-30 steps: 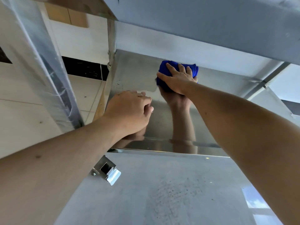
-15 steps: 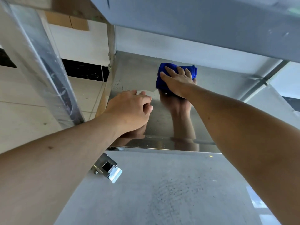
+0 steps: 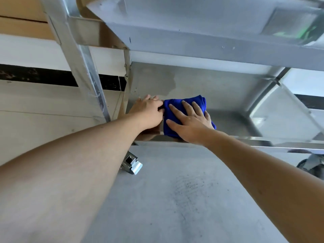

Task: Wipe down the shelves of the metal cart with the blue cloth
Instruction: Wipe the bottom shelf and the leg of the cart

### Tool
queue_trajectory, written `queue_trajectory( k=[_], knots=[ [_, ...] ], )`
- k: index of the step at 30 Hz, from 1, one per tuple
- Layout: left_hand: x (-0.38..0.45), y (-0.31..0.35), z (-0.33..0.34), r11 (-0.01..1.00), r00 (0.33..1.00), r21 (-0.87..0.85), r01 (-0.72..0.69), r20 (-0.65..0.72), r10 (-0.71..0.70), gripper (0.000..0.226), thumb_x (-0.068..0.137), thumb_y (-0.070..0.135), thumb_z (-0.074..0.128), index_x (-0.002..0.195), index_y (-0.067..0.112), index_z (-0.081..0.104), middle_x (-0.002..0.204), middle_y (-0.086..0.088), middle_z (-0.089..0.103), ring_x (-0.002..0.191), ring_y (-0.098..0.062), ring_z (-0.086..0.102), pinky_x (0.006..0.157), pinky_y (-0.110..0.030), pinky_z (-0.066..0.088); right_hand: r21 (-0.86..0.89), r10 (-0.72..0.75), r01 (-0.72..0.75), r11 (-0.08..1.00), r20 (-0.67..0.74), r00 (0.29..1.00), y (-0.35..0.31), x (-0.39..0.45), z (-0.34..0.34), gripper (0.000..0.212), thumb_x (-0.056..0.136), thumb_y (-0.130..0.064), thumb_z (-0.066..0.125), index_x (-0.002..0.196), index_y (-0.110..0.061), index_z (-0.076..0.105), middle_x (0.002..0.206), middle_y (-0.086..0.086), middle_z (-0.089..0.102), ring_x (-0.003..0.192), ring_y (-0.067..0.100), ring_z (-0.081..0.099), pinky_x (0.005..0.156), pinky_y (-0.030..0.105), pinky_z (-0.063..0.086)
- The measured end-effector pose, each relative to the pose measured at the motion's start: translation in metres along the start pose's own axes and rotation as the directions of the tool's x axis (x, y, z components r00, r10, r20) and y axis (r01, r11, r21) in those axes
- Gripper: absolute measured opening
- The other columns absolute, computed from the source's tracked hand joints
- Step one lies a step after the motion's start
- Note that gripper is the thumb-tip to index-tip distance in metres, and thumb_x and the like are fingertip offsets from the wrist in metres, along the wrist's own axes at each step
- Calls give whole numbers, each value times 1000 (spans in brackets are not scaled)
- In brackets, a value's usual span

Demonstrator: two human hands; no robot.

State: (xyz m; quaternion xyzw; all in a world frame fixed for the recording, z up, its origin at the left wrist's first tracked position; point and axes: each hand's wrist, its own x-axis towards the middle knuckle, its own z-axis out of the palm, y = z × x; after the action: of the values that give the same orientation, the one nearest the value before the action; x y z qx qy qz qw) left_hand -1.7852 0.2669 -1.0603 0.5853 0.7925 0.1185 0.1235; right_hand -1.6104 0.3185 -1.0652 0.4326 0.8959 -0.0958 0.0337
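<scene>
Risk: right hand [image 3: 191,123] flat on cloth [image 3: 185,104] at centre-frame shelf [image 3: 228,95] lip, left hand [image 3: 147,111] loosely curled, empty; cloth may slide off.

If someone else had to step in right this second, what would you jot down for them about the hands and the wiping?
Right hand: flat, fingers spread, pressing the folded blue cloth onto the lower shelf near its front left corner.
Left hand: rests on the same shelf just left of the cloth, fingers loosely bent, gripping nothing that I can see.
Done: a damp-looking patch shows toward the back left of this shelf, so that part seems wiped.
Left: probably the right side of this shelf, and the shelf above; whether that one is already clean cannot be told from here.
</scene>
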Motion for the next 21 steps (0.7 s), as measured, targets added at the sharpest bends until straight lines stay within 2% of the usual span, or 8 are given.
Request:
queue_trajectory(
  k=[2,5,8,11,13,17,21],
  knots=[
    [-11,0,0,999,999,-36,-4,-33,3,44,99,33,44,142,28,46,159,-1,29,147,-28,22,119,-45,18,-5,-34,34,999,11,999,-9,-17,1,76,79,-80,6,151,-56,0,167,-6,0,151,25,-10,119,58,-2],
    [-25,-8,-10,989,978,-126,82,-180,-104,45,96,28,51,140,26,49,150,-5,44,136,-28,40,109,-39,33,-17,-66,67,998,10,998,-22,-30,2,72,84,-77,7,152,-54,-1,167,-4,-2,151,26,-11,119,59,-3],
    [-29,-13,-28,937,907,-193,292,-256,-335,39,94,27,51,132,21,56,135,-9,58,121,-31,54,93,-36,45,-21,-157,158,987,13,987,-45,-38,6,75,80,-79,2,151,-55,-2,168,-4,-2,151,27,-11,119,60,-4],
    [-28,-13,-38,788,797,-405,463,-198,-570,40,91,19,48,129,14,56,130,-10,59,114,-30,57,77,-31,40,-41,-255,255,966,-13,967,-71,-34,13,69,86,-77,7,151,-55,1,167,-3,2,151,28,-8,118,62,-2],
    [-27,-13,-39,727,766,-491,480,-168,-620,40,91,18,46,129,13,54,128,-10,59,109,-29,58,75,-32,39,-21,-267,267,964,-32,963,-84,-24,15,66,88,-76,9,151,-55,8,167,-3,4,151,29,-7,117,63,-2],
    [-23,-14,-39,695,727,-541,473,-207,-655,32,91,22,44,119,14,59,117,-9,63,91,-27,56,72,-33,38,-14,-206,205,979,-74,976,-96,9,15,77,80,-75,3,152,-50,14,167,-2,6,151,29,-7,117,63,-2],
    [-14,-14,-38,659,692,-590,466,-221,-687,30,97,26,41,120,13,57,119,-9,62,103,-26,59,71,-31,34,-33,-120,118,992,-63,991,-97,56,11,69,88,-69,22,153,-52,3,168,-3,1,152,29,-10,117,64,-3]
  ],
)
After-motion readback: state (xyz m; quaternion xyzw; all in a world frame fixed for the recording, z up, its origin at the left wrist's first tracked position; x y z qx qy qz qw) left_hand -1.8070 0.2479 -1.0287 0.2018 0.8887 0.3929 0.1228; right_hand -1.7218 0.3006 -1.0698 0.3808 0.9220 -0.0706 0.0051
